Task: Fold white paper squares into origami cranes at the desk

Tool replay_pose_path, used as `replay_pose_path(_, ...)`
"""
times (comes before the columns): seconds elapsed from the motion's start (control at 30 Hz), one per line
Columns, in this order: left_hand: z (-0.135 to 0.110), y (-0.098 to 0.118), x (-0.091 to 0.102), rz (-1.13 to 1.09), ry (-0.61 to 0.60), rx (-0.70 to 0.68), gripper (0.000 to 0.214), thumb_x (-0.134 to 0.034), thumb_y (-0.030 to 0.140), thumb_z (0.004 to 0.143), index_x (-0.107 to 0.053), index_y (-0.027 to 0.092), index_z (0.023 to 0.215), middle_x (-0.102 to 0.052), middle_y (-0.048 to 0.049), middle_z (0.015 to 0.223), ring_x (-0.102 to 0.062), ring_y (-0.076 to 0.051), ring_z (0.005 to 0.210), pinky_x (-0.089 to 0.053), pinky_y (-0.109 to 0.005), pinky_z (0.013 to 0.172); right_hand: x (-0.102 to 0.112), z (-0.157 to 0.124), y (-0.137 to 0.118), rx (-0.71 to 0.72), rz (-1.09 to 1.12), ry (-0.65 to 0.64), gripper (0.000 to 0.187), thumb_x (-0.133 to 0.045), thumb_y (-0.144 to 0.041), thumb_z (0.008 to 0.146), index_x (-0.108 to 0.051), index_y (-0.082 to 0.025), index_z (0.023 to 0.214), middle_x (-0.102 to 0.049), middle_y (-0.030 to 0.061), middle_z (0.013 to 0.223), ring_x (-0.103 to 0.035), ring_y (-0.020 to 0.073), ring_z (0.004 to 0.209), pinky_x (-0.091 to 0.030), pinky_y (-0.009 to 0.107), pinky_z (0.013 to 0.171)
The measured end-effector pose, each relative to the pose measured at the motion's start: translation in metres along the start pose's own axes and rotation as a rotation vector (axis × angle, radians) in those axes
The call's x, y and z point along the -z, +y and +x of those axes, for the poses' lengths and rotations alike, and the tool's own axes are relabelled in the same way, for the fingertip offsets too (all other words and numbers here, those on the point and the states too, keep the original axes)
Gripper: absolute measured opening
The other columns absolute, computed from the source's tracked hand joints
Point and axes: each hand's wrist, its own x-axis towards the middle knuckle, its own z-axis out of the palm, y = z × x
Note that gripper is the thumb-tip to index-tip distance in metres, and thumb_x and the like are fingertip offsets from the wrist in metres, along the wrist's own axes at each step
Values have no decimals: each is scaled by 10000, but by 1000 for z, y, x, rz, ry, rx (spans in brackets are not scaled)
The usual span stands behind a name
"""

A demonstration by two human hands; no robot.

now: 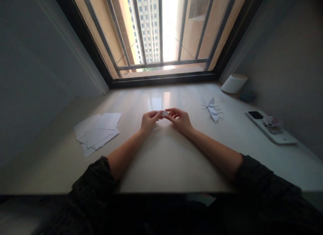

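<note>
White paper piece (165, 112), small and folded: pinched at its two ends between the fingertips of the left hand (149, 122) and the right hand (180, 120). Both hands are closed on it, low over the pale table (166, 161). Its folds are too small to make out, and the fingers cover its ends and underside.

Loose white sheets (97, 132): an overlapping stack lying flat, well to the left of the paper piece.

Paper cranes (212, 110): two folded figures close together, near the paper piece on its right and apart from the right hand.

White roll (234, 83): farther right of the paper piece and beyond it, by the wall. A dim bluish object (247, 96) sits just beside it, kind unclear.

Flat white device (282, 138): far right of the paper piece, with a round pinkish item (273, 121) on top.

Barred window (161, 36): beyond the paper piece.

Dark sleeves (93, 184): pushed up the forearms, nearer than the paper piece, cut off by the lower edge.
</note>
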Motion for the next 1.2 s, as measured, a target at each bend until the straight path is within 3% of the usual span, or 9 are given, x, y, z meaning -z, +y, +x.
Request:
replay_pose_path(0.1, 1, 0, 1, -13, 14, 15, 380, -691, 525, 725, -749, 160, 814, -705, -49, 692, -631, -151, 665, -464, -275, 662, 1, -3, -4, 175, -117, 1, 435, -732, -482, 730, -694, -268, 1107, -689, 35, 850, -609, 158, 705, -510, 312, 662)
replay_pose_path(0.23, 0, 2, 0, -24, 8, 44, 392, -705, 535, 705, -745, 167, 831, -707, -49, 697, -644, -159, 682, -462, -276, 657, 0, -4, -2, 240, -152, 58, 335, -699, -439, 783, -713, -294, 1084, -683, 48, 915, -612, 172, 776, -521, 317, 663)
replay_pose_path(0.47, 0, 0, 1, -31, -27, 56, 406, -690, 551, 712, -728, 167, 839, -718, -56, 717, -667, -171, 692, -462, -275, 640, 1, -5, -5, 206, -173, 44, 252, -651, -423, 830, -725, -330, 1052, -693, 42, 972, -633, 196, 875, -531, 348, 754)
replay_pose_path(0.73, 0, -1, 1, -54, -33, 59, 437, -695, 552, 706, -700, 155, 889, -728, -62, 753, -686, -177, 704, -460, -268, 634, 1, -5, -9, 128, -159, 67, 325, -684, -478, 779, -725, -256, 1013, -732, 50, 931, -668, 194, 776, -524, 343, 709)
replay_pose_path(1.2, 1, -4, 1, -54, -101, 33, 412, -716, 489, 711, -696, 147, 940, -738, -72, 810, -669, -167, 733, -459, -268, 668, 1, -4, -6, 139, -153, 80, 277, -691, -493, 766, -739, -267, 917, -740, 38, 884, -678, 200, 763, -503, 344, 709)
